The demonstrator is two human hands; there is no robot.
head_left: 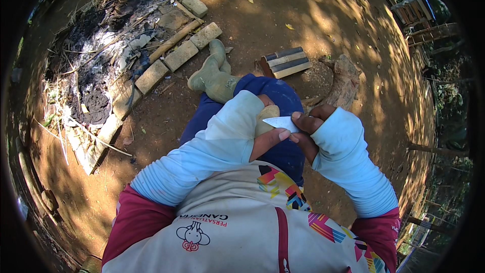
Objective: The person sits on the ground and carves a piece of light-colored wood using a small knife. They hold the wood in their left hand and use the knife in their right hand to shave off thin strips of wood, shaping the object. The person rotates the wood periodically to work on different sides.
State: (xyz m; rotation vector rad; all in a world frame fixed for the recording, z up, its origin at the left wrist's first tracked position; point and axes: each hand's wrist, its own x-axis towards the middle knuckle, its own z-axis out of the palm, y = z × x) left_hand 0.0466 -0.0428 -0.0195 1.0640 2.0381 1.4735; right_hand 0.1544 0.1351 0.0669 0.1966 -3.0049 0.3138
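Observation:
My left hand [266, 143] is closed around a pale tan, rounded piece [263, 121] that looks like wood; its exact kind is hard to tell. The thumb lies along its near side, and the other fingers are mostly hidden behind it and the sleeve. In my right hand [309, 127] is a short knife [279, 123], pinched between thumb and fingers, its pale blade pointing left. The blade's tip lies over the tan piece, close to my left thumb; whether it cuts in cannot be made out. Both hands are above my lap, and light blue sleeves reach over the wrists.
My legs in blue trousers [270, 88] and green boots [218, 80] stretch out ahead. Past the knees lies a small stack of dark and pale slats [287, 62], beside a wood stump [345, 82]. On the left, bricks [181, 55] edge an ash pit [96, 50].

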